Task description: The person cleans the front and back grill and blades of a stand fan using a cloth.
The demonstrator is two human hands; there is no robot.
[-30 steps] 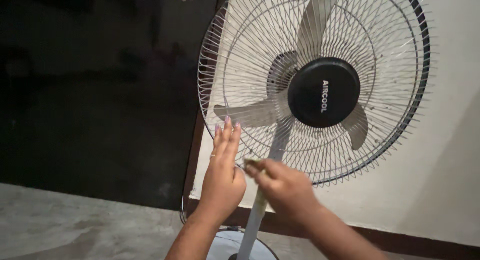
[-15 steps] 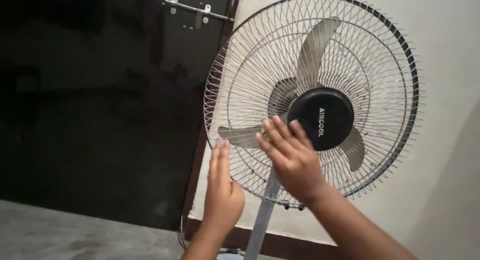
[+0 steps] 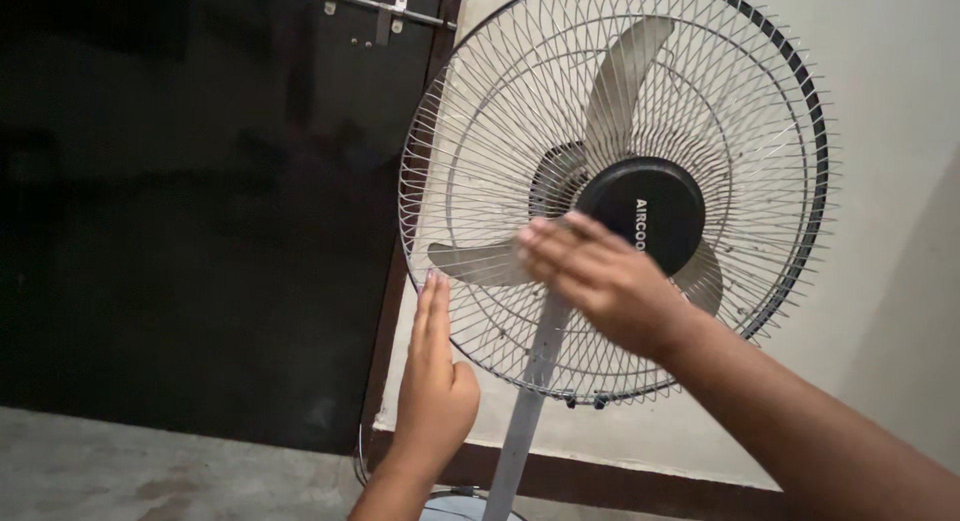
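One pedestal fan (image 3: 620,196) stands on the floor against the wall, beside a dark door (image 3: 200,201). Left hand (image 3: 435,381) is flat, fingers straight, edge-on by the lower left rim of the grille (image 3: 480,131), holding nothing. Right hand (image 3: 600,281) is open, spread over the grille front by the black hub (image 3: 645,216). Three blades (image 3: 620,81), one pole (image 3: 525,421). Risk: fingertips slipping between the wires, or a hard push tipping the stand.

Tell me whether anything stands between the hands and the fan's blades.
Yes. The wire guard covers the blades in front. The right hand lies flat over the guard beside the black hub cap; the left hand sits at the guard's lower left edge.
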